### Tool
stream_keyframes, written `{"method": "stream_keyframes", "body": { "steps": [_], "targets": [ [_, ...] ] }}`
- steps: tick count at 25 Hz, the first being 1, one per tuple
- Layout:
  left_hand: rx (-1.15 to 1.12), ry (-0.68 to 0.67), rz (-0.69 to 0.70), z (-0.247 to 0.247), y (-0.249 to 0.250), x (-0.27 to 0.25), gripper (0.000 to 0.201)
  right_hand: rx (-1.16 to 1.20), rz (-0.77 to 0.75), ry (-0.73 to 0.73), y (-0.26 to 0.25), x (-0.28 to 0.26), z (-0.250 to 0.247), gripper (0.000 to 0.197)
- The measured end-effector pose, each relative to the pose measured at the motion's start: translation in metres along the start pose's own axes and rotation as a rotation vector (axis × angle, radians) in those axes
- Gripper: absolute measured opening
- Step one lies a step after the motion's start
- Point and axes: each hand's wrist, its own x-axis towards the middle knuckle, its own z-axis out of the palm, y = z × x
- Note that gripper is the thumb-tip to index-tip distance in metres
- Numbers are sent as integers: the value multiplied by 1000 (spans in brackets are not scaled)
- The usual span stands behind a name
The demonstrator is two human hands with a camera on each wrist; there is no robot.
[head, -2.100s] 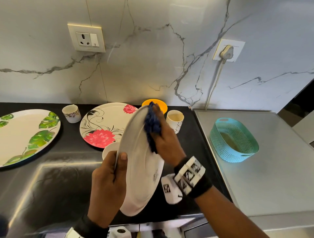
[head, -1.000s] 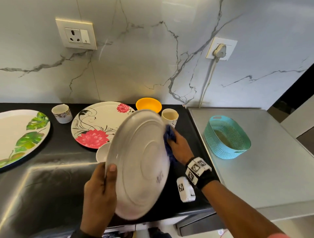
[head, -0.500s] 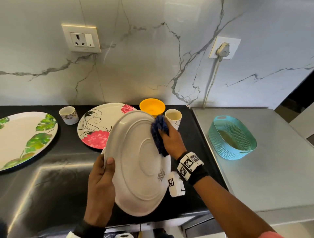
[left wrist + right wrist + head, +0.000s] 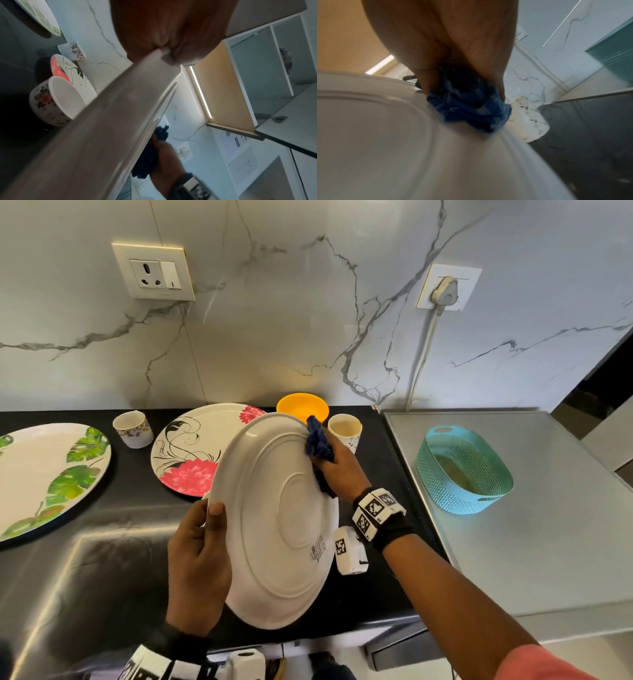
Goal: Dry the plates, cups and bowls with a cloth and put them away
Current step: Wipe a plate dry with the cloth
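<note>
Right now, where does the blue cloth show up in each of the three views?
Head: blue cloth at picture centre, held by the right hand against the white plate's upper right rim.
Left wrist: cloth low centre, dark, beyond the plate's edge.
Right wrist: cloth at centre, bunched under the fingers.
Shared landmark: the white plate, also in the right wrist view.

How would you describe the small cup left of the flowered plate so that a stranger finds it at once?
Start at the black counter under the marble wall. Between the leaf-print plate and the red-flowered plate stands a small white cup. Unlike the plainer cup by the orange bowl, it has a dark floral band.
</note>
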Motion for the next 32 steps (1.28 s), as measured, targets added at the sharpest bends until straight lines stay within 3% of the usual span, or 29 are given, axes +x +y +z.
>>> {"method": "stream_keyframes", "body": {
  "steps": [2,5,7,11,12,17,22,24,28,32],
  "targets": [
    [41,89,-7,-1,-1,-4,40,-84,115,-47,26,-15,-1,56],
    [81,166,-31,-5,-5,-5,42,-249,204,-177,51,-49,-5,65],
    [73,148,-41,-7,-6,-3,40,-268,148,-161,44,-57,-8,70],
    [75,126,-29,6,-7,-6,35,-251,-146,-118,-1,-48,9,70],
    [73,137,-32,7,-7,-7,34,-278,-137,-114,-7,-43,11,71],
    [150,187,36,4,-3,-14,35,-302,222,-146,28,-49,-6,70],
    [129,254,-3,-3,-15,-2,35,-311,134,-165,34,-139,34,74],
    [108,222,-14,-6,-16,-4,35,-331,153,-145,37,-126,31,72],
    [63,248,-59,-2,-21,-13,37,-361,343,-124,48,-61,-1,62],
    [1,387,-140,-5,-32,-13,36,-459,327,-213,34,-91,9,54]
  ]
}}
